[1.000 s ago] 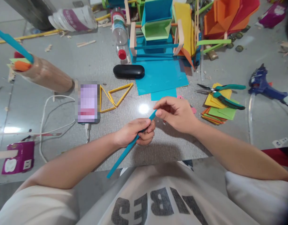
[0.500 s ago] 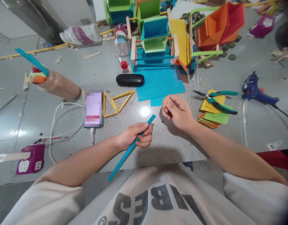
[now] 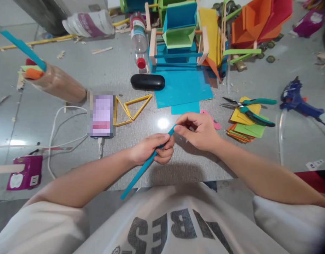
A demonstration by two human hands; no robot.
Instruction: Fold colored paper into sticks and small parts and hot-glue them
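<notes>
A long, narrow blue paper strip (image 3: 137, 179) slants up from near my shirt to the middle of the table. My left hand (image 3: 154, 148) is closed around it near its upper end, thumb on top and fingers curled beneath. At the very tip, my right hand (image 3: 195, 130) pinches the strip between thumb and fingers. Just behind the right hand lies a small pink thing (image 3: 217, 125), mostly hidden by it. Blue paper sheets (image 3: 183, 90) lie flat beyond both hands.
Yellow stick triangles (image 3: 133, 111) and a blurred phone (image 3: 102, 116) lie left. A black case (image 3: 147, 82) and plastic bottle (image 3: 140, 44) sit ahead. Pliers (image 3: 258, 102) rest on coloured paper pieces (image 3: 244, 132); a blue glue gun (image 3: 297, 97) is farther right. Paper models (image 3: 178, 26) stand behind.
My right hand has moved left and down to the strip's tip and now pinches it. The left hand keeps its hold. The pink thing has come into sight, and the view has shifted slightly.
</notes>
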